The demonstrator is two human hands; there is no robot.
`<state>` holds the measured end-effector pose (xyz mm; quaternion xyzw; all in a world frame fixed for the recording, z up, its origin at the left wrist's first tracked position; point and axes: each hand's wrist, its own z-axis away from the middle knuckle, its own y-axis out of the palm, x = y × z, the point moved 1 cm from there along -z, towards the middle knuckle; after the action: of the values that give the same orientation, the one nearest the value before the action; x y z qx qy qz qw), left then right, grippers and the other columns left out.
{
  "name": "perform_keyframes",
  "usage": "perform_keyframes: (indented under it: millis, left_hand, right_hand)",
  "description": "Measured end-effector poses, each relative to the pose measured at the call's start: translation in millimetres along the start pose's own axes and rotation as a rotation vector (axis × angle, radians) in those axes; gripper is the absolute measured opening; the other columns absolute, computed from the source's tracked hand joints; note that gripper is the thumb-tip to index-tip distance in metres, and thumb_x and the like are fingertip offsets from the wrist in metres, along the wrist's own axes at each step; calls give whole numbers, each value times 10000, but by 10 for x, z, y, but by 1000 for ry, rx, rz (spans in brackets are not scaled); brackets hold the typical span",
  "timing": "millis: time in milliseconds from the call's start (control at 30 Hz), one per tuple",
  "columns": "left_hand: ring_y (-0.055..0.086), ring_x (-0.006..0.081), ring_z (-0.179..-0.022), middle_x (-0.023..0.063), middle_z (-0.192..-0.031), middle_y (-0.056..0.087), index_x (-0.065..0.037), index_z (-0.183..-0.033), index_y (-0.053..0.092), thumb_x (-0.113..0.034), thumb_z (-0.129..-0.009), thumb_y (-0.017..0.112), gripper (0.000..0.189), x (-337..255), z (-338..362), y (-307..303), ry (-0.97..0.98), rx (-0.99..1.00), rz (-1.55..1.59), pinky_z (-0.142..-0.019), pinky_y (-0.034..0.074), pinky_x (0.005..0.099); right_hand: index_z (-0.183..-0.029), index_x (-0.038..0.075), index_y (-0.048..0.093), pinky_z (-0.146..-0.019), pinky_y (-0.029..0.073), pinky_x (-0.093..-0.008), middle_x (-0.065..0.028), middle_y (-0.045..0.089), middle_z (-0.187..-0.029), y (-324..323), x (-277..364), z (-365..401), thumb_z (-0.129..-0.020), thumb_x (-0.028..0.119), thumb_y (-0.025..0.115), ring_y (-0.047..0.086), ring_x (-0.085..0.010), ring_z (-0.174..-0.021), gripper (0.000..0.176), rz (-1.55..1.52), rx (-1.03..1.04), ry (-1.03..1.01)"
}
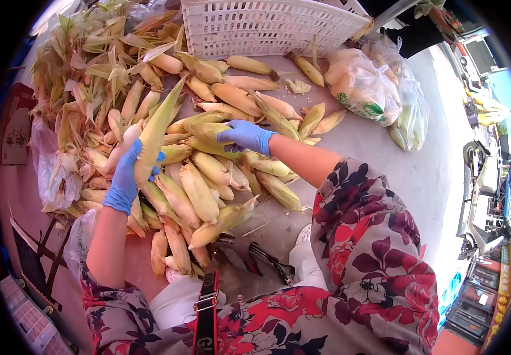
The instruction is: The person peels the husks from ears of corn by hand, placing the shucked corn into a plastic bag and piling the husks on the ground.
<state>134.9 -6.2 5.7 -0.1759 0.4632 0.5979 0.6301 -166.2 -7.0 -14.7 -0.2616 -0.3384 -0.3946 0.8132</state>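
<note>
My left hand, in a blue glove, is wrapped round the lower end of an ear of corn. That ear stands tilted, its pale green husk tip pointing up and right. Over the middle of the pile, my right hand, also gloved in blue, has its fingers curled on the end of another husked ear. Its fingertips are partly hidden. Beneath and around both hands lies a heap of corn ears, most in thin yellowish husks.
Loose husks are piled at the far left. Behind the corn stands a white plastic crate. Filled plastic bags sit at the right. A red box is at the left edge, and a scooter stands farther right.
</note>
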Motion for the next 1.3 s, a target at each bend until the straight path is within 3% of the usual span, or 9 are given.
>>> perform_keyframes:
  millis: [200,267,300,400,500,567,733,833,1300]
  left_hand:
    - [592,184,-640,132,-921,602,-16,-1138,503,-465,-881,475,518,248,-147,319,-163,-118,-116,-514,473,273]
    - [607,196,-726,140,-973,592,-15,-1168,495,-433,-876,501,510,269,-236,475,-158,-175,-268,-596,498,293]
    - [581,242,-954,167,-1109,558,7,-1219,468,-363,-861,542,521,399,-428,320,-123,-97,-484,-794,477,321]
    - [491,252,-1126,179,-1208,516,16,-1250,447,-321,-848,559,536,418,-566,383,315,-149,-1882,-923,402,316]
    - [447,225,-1165,155,-1277,473,-15,-1292,420,-425,-825,578,641,327,-667,1069,182,199,-912,-936,382,339]
    - [447,235,-1180,92,-1302,448,-65,-1340,372,-393,-885,516,579,255,-571,1746,-184,126,-622,-973,357,329]
    - [506,224,-1077,92,-1214,490,-85,-1326,368,-359,-913,486,510,666,-794,2251,181,124,140,-942,407,381]
    - [546,227,-1016,115,-1167,532,-44,-1263,423,-286,-918,494,427,716,-793,2342,299,144,444,-906,448,362]
    - [601,216,-866,91,-970,632,-51,-1049,584,-266,-932,448,280,886,-889,2478,127,75,692,-806,483,332]
  right_hand:
    - [-970,55,575,-510,430,-216,-58,631,-738,-148,-806,1133,-825,419,514,564,-109,-572,397,-499,179,142]
    - [-1078,57,522,-614,451,-211,-76,626,-899,-74,-914,1527,-830,397,544,579,-104,-716,422,-656,122,23]
    - [-1141,71,477,-626,452,-211,-73,607,-955,-35,-1072,1555,-818,378,570,580,-101,-750,455,-732,124,-17]
    - [-1302,117,337,-661,454,-213,-66,545,-1102,199,-1530,1648,-779,326,647,578,-95,-834,644,-943,83,-77]
    - [-1386,181,203,-743,458,-247,-59,466,-1203,306,-1481,1692,-735,261,708,567,-120,-894,828,-1033,13,-86]
    - [-1371,139,227,-797,445,-280,-68,449,-1214,265,-1372,1659,-735,217,701,538,-142,-963,797,-961,-57,-177]
    - [-1345,36,231,-919,402,-305,-105,379,-1284,134,-1285,1330,-755,178,691,387,-178,-1175,761,-617,-268,-483]
    - [-1335,30,262,-917,398,-314,-108,415,-1243,143,-1165,1344,-764,194,692,429,-182,-1122,733,-639,-343,-390]
    - [-1198,13,345,-850,424,-311,-156,492,-1088,539,-1215,1223,-735,140,693,502,-206,-976,593,-568,-696,-241]
